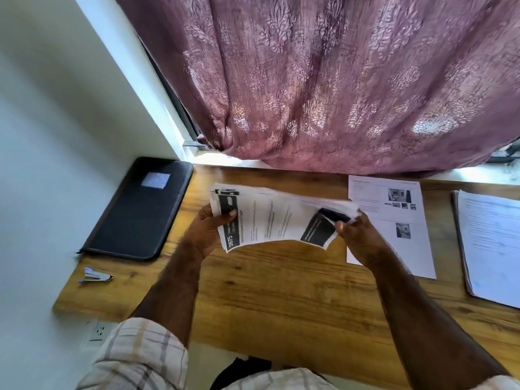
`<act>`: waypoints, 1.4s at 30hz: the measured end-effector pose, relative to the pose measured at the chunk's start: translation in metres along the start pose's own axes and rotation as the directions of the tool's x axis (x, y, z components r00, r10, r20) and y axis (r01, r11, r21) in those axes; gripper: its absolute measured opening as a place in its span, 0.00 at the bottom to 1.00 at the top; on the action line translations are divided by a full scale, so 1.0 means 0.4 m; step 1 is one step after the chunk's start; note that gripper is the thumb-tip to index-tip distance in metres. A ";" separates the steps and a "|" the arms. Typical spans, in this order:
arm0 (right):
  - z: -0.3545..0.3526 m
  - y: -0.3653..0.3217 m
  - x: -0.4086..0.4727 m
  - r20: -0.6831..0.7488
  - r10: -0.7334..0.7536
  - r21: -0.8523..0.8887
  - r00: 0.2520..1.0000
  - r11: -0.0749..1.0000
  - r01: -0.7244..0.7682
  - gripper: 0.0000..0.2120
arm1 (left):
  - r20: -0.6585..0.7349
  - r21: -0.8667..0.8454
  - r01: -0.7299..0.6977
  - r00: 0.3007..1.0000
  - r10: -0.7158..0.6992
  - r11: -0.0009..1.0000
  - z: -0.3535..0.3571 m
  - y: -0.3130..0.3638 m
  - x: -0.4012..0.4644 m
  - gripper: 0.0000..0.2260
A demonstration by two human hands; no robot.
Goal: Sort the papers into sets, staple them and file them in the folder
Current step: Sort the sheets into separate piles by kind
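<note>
Head: wooden desk (281, 291), mauve curtain (323, 80)

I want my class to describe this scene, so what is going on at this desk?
A person holds a stack of papers above the wooden desk, left hand and right hand gripping opposite ends. Two sorted piles lie at right. The closed black folder and stapler lie untouched at left.

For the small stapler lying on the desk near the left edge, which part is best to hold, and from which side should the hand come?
Grip the stapler across its long body, thumb on one side and fingers on the other, coming down from above with the left hand once it lets go of the paper stack. It lies flat on the desk, its length running left to right, with bare wood all around. The folder lies apart, beyond it.
</note>
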State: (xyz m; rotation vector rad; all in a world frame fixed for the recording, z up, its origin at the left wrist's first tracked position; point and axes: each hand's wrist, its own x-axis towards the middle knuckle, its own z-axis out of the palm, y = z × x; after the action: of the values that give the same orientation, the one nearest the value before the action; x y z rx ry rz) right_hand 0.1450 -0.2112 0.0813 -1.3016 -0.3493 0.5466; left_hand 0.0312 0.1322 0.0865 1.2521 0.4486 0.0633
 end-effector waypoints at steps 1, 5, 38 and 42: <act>-0.007 0.009 -0.002 -0.009 0.006 -0.049 1.000 0.999 -0.007 0.29 | 0.001 0.044 0.000 1.000 0.000 0.999 0.004 -0.007 -0.005 0.10; 0.006 0.036 -0.011 -0.103 0.025 -0.083 0.994 0.996 -0.033 0.30 | -0.007 0.113 -0.004 1.000 0.005 0.994 0.027 -0.028 -0.016 0.13; 0.053 0.029 0.063 -0.308 0.048 -0.042 0.950 0.997 -0.064 0.25 | 0.152 0.152 -0.097 0.986 0.074 0.984 0.010 -0.025 0.101 0.13; 0.045 0.027 0.075 -0.357 0.048 -0.041 0.933 0.997 -0.067 0.19 | 0.145 0.142 -0.124 0.984 0.103 0.982 0.031 -0.005 0.106 0.14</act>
State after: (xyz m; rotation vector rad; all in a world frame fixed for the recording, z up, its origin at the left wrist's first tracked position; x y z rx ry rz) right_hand 0.1581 -0.1780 0.0733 -1.4345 -0.0243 0.3416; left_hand 0.0739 0.1324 0.0750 1.4208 0.2659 0.0402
